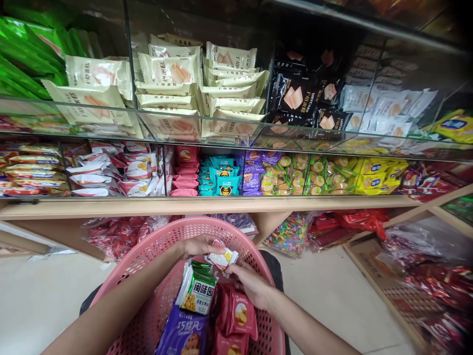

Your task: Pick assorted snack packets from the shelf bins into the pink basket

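Both your forearms reach in from the bottom of the view, angled toward each other, and your hands meet over the pink basket [151,315]. Your left hand [197,245] has its fingers nearly closed, pinching the small packet [222,257] at its upper-left edge; your right hand [251,283] grips the lower-right corner, thumb forward, fingers curled. And that packet: glossy white wrapper, pinkish-red at one end, yellow picture, held tilted above the green-and-white packet [199,293] and the red packets [242,313].
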